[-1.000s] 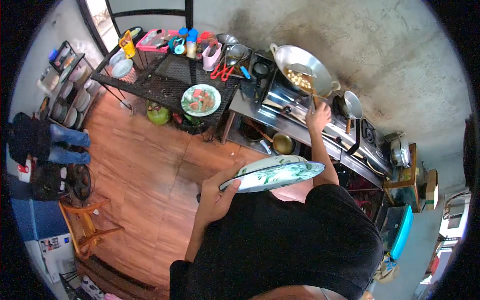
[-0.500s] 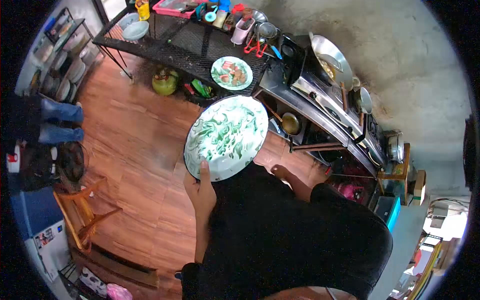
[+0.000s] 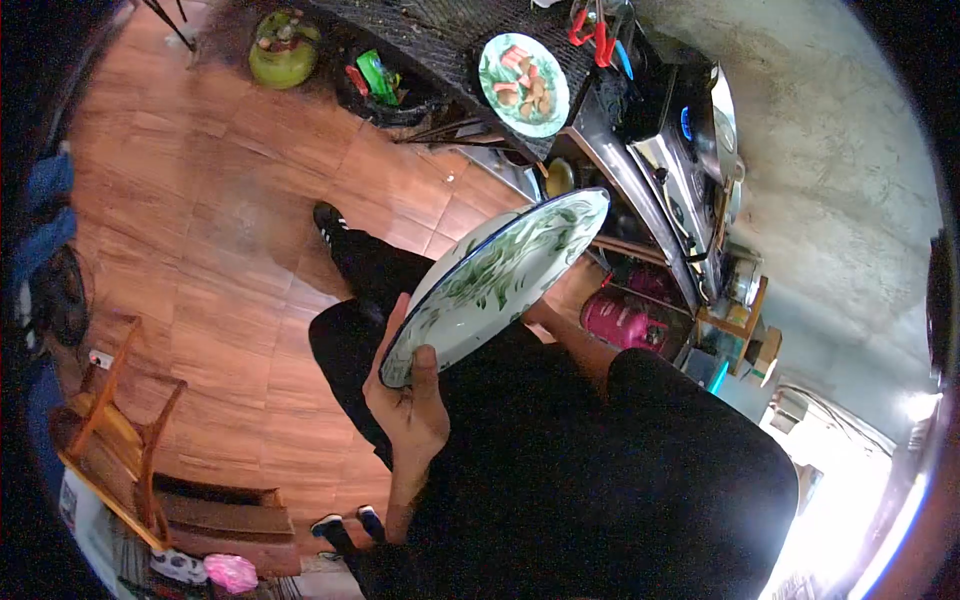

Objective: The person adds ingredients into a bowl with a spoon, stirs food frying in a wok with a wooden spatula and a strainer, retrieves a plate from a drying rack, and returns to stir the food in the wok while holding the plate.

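Note:
My left hand [image 3: 415, 405] is closed on the lower left edge of a white enamel plate [image 3: 470, 290] with green marbled swirls and a dark blue rim. The thumb presses on the patterned inner face, and the fingers go behind the rim. The plate is tilted steeply in front of my body, with no food visible on it. My right hand [image 3: 536, 312] is mostly behind the plate's lower right side; only the part by the wrist shows, so its fingers and any grip are hidden.
A similar plate [image 3: 494, 66] with cut pieces of food lies on the black mesh table [image 3: 420, 45]. Beyond it, a blue flame [image 3: 686, 123] burns beside a large pan [image 3: 724, 115]. A green gas cylinder [image 3: 284, 62], a pink one [image 3: 622, 322] and a wooden chair [image 3: 110, 400] stand around the floor.
The plate has tipped from facing me to a steep slant and shifted right. My view has turned, bringing the pink cylinder and a striped shoe into sight. My left hand keeps its hold.

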Tool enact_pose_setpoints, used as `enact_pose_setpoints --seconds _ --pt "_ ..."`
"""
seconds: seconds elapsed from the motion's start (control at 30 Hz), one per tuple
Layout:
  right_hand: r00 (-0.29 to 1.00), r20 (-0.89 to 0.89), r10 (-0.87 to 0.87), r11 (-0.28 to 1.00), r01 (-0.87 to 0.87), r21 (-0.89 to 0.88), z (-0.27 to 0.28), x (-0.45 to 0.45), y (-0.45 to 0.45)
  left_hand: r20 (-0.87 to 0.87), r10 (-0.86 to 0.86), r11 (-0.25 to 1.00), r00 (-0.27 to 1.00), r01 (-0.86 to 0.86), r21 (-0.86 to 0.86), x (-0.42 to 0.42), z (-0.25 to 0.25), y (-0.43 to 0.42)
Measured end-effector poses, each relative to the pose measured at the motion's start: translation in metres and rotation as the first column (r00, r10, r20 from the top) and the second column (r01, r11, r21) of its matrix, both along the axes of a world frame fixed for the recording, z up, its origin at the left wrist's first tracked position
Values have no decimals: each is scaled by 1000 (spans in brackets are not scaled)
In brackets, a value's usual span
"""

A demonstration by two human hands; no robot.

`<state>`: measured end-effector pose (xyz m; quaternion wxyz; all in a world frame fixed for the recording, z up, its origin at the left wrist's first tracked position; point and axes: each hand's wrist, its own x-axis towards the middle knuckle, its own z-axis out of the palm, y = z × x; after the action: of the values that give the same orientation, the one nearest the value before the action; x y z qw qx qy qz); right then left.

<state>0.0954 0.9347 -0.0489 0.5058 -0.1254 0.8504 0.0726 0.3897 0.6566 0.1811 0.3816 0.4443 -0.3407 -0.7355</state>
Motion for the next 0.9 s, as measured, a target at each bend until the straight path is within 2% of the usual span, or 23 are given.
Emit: enact_pose_setpoints --seconds 0.1,0.2,0.27,0.33,0.43,0.47,0.5,0.57,0.6,0.63,0.7,0.73,0.8,0.83,0.87,0.9 --pt "996 1 85 996 -85 -15 -1 19 -10 85 -78 996 993 73 58 15 -11 -16" --pt "986 -5 169 984 -169 -64 0 41 4 60 -136 988 989 131 86 35 -29 -18" --pt "976 -19 218 970 -219 -108 10 66 20 20 -108 993 994 107 45 48 -31 -21" --pt "964 -20 265 955 -265 -135 8 99 30 -13 -165 981 986 166 99 73 -23 -16" --pt "933 -52 356 902 -358 -241 39 140 62 -24 -168 985 986 169 42 101 -14 -9" --pt "919 -68 387 878 -390 -277 34 156 63 -36 -175 984 984 176 28 109 -12 -8" --pt "906 -86 413 854 -419 -307 32 169 63 41 -195 979 980 197 -51 115 -8 -10" --pt "883 -137 450 810 -467 -355 35 175 70 66 -228 971 971 232 -61 124 -2 -10" --pt "914 -178 366 842 -406 -355 30 175 72 94 -255 964 962 260 -45 118 -4 -10" --pt "914 -193 356 841 -403 -360 23 172 75 86 -262 962 961 268 -60 119 -2 -11" --pt "943 -274 186 907 -273 -322 -14 155 109 13 -225 972 974 225 -66 117 -2 -10" --pt "958 -275 -80 962 2 -274 25 150 67 6 -230 971 973 230 -65 117 -2 -8" --pt "826 -466 317 928 -371 -27 66 139 18 60 -289 953 956 293 -74 115 -8 -6" --pt "385 -862 328 459 -863 -211 -10 84 85 48 -286 955 957 289 -70 110 -15 -4" --pt "701 -713 -14 709 -496 -501 -27 59 96 32 -311 949 950 312 -37 106 -20 -1" --pt "784 -457 -419 740 3 -672 -33 34 99 10 -336 942 942 336 -4 101 -27 3"
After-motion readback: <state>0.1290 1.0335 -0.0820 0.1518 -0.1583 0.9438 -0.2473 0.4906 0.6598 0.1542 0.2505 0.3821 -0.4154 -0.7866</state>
